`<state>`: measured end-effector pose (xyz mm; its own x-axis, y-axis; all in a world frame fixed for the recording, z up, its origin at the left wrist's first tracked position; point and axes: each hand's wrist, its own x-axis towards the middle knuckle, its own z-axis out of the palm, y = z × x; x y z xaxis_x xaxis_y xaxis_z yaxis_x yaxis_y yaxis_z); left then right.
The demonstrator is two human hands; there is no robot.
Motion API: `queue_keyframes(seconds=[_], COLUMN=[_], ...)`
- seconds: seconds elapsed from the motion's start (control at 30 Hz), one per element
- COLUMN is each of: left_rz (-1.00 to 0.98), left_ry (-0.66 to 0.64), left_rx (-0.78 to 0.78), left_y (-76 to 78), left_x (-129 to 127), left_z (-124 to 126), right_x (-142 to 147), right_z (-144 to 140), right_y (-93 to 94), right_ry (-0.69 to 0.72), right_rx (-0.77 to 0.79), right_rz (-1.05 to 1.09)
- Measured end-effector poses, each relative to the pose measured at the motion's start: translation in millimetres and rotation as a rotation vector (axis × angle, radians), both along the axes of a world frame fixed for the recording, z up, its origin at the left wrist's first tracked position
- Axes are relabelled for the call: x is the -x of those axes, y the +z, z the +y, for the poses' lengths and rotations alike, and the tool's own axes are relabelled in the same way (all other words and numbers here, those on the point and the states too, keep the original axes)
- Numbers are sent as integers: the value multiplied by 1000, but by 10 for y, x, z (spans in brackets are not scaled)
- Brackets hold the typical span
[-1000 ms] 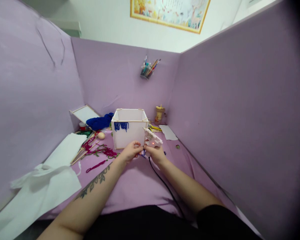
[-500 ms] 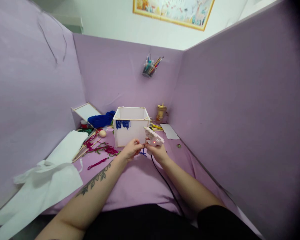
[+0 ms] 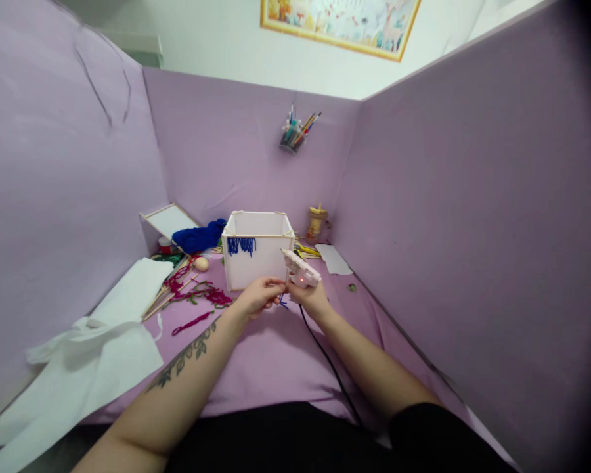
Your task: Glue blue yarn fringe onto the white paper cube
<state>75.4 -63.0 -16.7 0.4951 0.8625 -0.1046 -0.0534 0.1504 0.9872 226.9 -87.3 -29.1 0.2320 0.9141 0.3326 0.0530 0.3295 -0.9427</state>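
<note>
The right hand (image 3: 311, 301) is clamped around a glue gun (image 3: 300, 270), its nozzle pointing to 11 o'clock toward the near wall of the box (image 3: 253, 256); a red light shows on the gun's body, and a black cord (image 3: 325, 358) runs from it toward 6 o'clock over the purple table (image 3: 270, 361); the left hand (image 3: 257, 297) sits just beside the right, at its 9 o'clock, fingertips pinched together on a short blue thread (image 3: 281, 301), which is too small to make out clearly; the box stands upright and open-topped just past both hands at 12 o'clock, a blue fringe (image 3: 241, 246) hanging on its near wall; at the box's 9 o'clock lie blue yarn (image 3: 197, 237), red yarn (image 3: 201, 294) and sticks (image 3: 165, 297); white paper (image 3: 103, 341) spreads at 8 o'clock; a pen cup (image 3: 293, 136) hangs on the far wall; a small jar (image 3: 318, 222) stands at the box's 3 o'clock
</note>
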Motion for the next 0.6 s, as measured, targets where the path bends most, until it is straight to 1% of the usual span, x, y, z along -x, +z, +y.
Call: queue_keyframes(seconds=[0.07, 0.13, 0.23, 0.33, 0.43, 0.53, 0.6], left_rz=[39, 82, 161, 257, 311, 341, 370], left_ry=[-9, 12, 54, 58, 68, 124, 207], left_rx=[-4, -34, -147, -276, -372, -437, -477], left_y=[-13, -27, -38, -36, -22, 7, 33], left_x=[-10, -18, -23, -36, -50, -33, 9], left_z=[-5, -5, -1, -1, -11, -19, -7], right_x=[6, 1, -20, -32, -22, -13, -27], right_z=[14, 19, 16, 9, 4, 3, 8], right_y=[-10, -11, 1, 11, 22, 38, 40], right_ry=[-28, -35, -22, -37, -58, -62, -62], right_rx=[-26, -33, -20, -9, 12, 2, -29], right_rz=[-38, -57, -44, -7, 14, 60, 96])
